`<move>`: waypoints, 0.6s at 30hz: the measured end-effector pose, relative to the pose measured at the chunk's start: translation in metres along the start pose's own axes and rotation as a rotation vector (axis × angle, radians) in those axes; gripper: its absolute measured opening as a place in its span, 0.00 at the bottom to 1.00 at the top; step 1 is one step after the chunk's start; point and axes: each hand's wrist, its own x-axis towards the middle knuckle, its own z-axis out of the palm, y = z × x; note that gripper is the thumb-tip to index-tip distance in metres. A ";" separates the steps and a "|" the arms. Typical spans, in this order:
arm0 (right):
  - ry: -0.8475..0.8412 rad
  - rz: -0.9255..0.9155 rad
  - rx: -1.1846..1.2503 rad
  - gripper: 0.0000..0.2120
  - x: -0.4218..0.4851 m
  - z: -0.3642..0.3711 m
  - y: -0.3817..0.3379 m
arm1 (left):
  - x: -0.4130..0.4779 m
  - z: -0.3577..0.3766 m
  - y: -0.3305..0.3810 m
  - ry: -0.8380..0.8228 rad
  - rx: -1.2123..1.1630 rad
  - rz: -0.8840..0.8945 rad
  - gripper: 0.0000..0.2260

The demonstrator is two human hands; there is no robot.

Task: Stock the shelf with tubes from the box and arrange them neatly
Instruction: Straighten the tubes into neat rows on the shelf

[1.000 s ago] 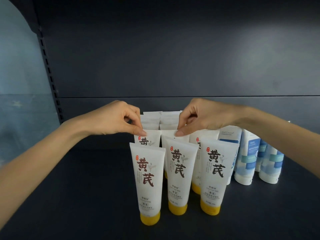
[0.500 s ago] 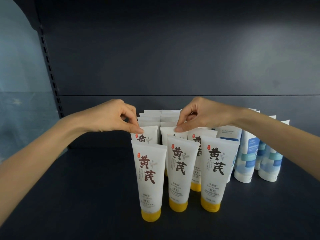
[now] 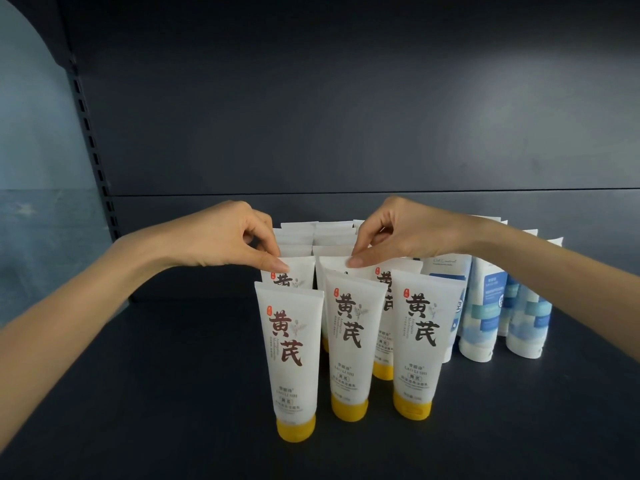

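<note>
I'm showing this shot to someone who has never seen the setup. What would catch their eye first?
Probably the three front white tubes with yellow caps, standing cap-down at centre of the dark shelf, bold brown characters facing out. Just behind them, the left hand and right hand each pinch the top edge of a second-row tube. To the right stands a cluster of blue-and-white tubes.

White tubes with yellow caps (image 3: pixel 348 344) stand cap-down in rows on the dark shelf (image 3: pixel 156 393); left hand (image 3: pixel 221 239) pinches the crimped top of a second-row tube (image 3: pixel 292 273) — right hand (image 3: pixel 398 233) pinches its neighbour (image 3: pixel 334 265); blue-and-white tubes (image 3: pixel 485 313) stand just beside, right.
</note>
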 end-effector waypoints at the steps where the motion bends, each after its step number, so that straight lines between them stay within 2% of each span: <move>1: -0.004 0.002 -0.011 0.08 0.000 0.000 0.000 | 0.001 0.001 0.001 0.007 0.004 0.001 0.11; 6: -0.034 0.027 -0.057 0.13 -0.003 -0.009 -0.003 | 0.010 0.006 0.013 0.063 0.024 0.036 0.15; 12: -0.126 0.125 -0.233 0.18 -0.017 -0.036 -0.005 | 0.025 0.017 0.027 0.071 0.103 0.065 0.18; 15: -0.192 0.170 -0.253 0.16 -0.026 -0.040 -0.005 | 0.029 0.024 0.027 0.063 0.115 0.062 0.18; 18: -0.200 0.167 -0.268 0.11 -0.032 -0.039 -0.005 | 0.030 0.026 0.024 0.071 0.114 0.049 0.20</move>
